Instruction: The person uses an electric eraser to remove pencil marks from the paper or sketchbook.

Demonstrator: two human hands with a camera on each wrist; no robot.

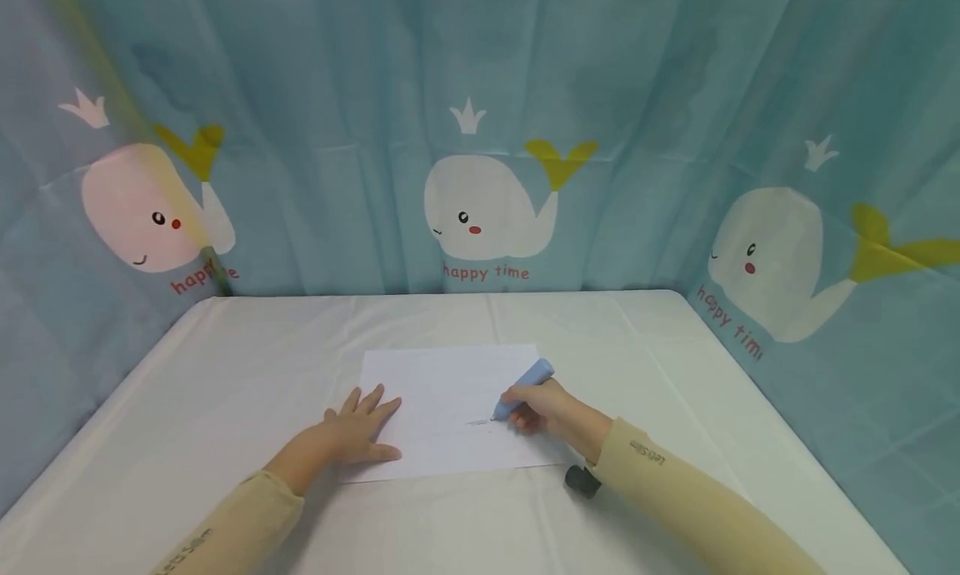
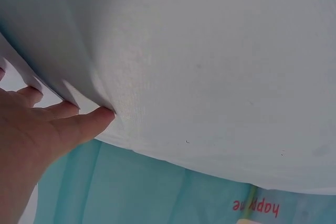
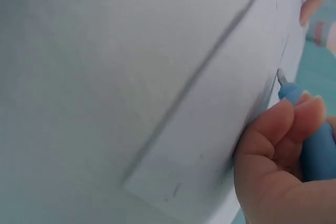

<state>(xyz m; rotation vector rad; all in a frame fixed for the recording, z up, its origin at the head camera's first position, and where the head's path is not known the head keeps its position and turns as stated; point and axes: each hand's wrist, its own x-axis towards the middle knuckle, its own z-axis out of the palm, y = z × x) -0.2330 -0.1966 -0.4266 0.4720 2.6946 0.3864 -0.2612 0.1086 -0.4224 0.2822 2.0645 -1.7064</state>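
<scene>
Beside the paper, a dark cylinder.

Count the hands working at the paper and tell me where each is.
2. The left hand lies spread across the left edge of the paper; the right hand grips the blue pen over its right part. No others show.
</scene>
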